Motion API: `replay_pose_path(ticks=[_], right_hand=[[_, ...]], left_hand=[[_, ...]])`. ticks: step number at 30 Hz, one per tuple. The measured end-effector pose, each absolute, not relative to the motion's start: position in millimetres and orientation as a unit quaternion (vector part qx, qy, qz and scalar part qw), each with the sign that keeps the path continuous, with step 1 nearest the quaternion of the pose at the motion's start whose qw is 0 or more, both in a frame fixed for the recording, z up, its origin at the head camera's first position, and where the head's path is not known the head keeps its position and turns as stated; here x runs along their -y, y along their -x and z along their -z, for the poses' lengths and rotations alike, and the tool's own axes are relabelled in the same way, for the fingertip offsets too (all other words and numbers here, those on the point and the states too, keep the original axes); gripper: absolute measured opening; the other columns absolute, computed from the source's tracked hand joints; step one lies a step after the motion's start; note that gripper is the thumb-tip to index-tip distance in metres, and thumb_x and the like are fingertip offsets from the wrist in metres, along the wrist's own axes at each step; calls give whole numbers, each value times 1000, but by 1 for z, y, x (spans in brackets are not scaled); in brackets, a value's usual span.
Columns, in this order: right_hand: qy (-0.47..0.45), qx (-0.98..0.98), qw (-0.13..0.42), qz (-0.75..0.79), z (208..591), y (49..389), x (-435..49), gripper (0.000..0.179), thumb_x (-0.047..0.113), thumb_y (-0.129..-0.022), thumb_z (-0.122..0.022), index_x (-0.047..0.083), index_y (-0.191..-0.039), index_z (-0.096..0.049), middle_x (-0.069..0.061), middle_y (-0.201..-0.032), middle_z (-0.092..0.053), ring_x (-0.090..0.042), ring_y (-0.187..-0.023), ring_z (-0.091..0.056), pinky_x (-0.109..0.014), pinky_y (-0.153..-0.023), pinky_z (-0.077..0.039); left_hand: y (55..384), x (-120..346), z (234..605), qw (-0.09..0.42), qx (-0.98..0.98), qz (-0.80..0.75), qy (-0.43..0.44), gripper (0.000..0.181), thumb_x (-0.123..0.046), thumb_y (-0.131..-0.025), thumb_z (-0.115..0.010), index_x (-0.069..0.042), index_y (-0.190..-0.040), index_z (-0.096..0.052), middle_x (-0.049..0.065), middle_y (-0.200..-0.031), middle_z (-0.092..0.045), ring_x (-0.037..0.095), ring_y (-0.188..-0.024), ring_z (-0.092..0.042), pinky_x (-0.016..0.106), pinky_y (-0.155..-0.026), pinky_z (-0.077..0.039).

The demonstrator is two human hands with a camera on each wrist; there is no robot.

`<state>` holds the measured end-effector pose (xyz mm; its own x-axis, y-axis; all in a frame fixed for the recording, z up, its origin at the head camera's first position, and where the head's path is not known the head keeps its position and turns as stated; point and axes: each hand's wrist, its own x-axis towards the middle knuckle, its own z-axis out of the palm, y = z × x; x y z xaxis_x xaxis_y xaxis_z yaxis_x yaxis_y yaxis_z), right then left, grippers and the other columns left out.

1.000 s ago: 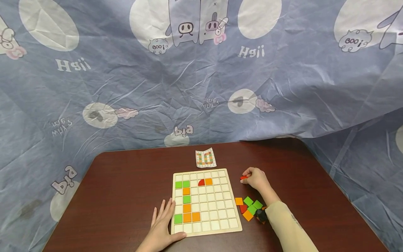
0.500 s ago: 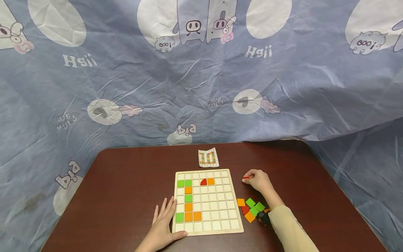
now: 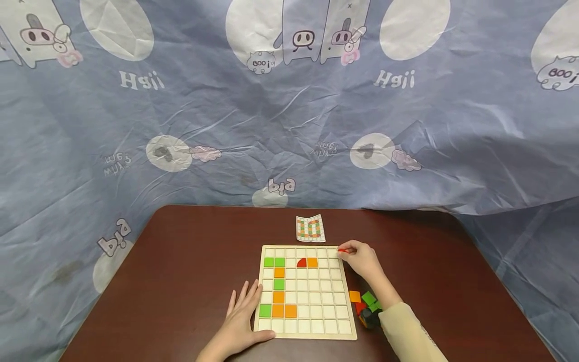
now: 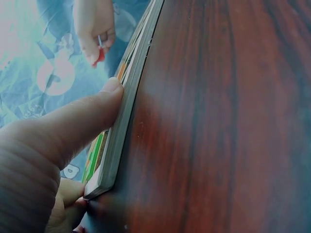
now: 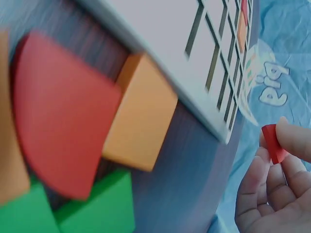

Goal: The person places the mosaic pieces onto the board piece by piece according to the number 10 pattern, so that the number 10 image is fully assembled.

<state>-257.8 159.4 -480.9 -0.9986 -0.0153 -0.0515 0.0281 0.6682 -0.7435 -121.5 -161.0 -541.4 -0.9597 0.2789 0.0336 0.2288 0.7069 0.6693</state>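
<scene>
My right hand (image 3: pixel 363 259) is at the far right corner of the wooden grid board (image 3: pixel 316 336), pinching a small red tile (image 5: pixel 273 144) between thumb and fingers. With fingers spread, my left hand (image 3: pixel 238 322) rests at the board's near left corner. Its fingers lie along the left edge, and its thumb (image 4: pixel 90 114) touches the front edge. Green and orange square tiles sit in cells on the board's left side. A red quarter-circle tile (image 3: pixel 301 263) and an orange tile (image 3: pixel 312 262) lie side by side in the second row.
Right of the board, loose tiles lie on the dark red-brown table (image 3: pixel 203 261): an orange square (image 3: pixel 355 296), a red quarter circle (image 5: pixel 63 114) and several green ones, partly hidden by my right wrist. Behind the board lies a paper pattern card (image 3: pixel 310 229). A printed cloth (image 3: pixel 226 125) hangs behind the table.
My right hand has moved left with the red tile, from beside the board to over its far right corner. The left hand stays at the board. The head view has shifted slightly.
</scene>
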Motion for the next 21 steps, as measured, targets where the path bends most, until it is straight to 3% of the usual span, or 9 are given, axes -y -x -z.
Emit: replay_pose_path(ticks=[5, 8, 12, 21], right_hand=[[-9, -903, 39, 428, 482, 255, -148, 12, 14, -90, -71, 6, -98, -70, -8, -92, -69, -18, -78, -62, -29, -67, -52], [-14, -899, 47, 435, 483, 254, -140, 11, 13, -89, -72, 6, -98, -70, -7, -91, -69, -18, -75, -63, -28, -65, -51], [-5, -903, 53, 427, 484, 254, -130, 12, 12, -87, -73, 7, -98, -70, -5, -88, -72, -16, -73, -63, -28, -63, -51], [20, -915, 48, 400, 490, 255, -117, 7, 6, -84, -75, 7, -90, -71, -3, -82, -70, -13, -72, -63, -29, -67, -52]], left_hand=[[123, 159, 540, 46, -920, -363, -136, 112, -57, -73, -79, -4, -156, -26, 14, -164, -20, 39, -153, -6, 19, -111, 28], [124, 158, 539, 54, -917, -371, -136, 112, -56, -73, -80, -5, -156, -25, 13, -165, -17, 38, -153, -4, 39, -119, 20], [126, 157, 538, 60, -914, -378, -136, 112, -55, -73, -81, -5, -156, -25, 13, -165, -16, 38, -153, -3, 62, -117, 8], [124, 160, 538, 63, -911, -387, -128, 113, -54, -73, -81, -3, -156, -24, 15, -165, -15, 39, -153, -1, 64, -116, 9]])
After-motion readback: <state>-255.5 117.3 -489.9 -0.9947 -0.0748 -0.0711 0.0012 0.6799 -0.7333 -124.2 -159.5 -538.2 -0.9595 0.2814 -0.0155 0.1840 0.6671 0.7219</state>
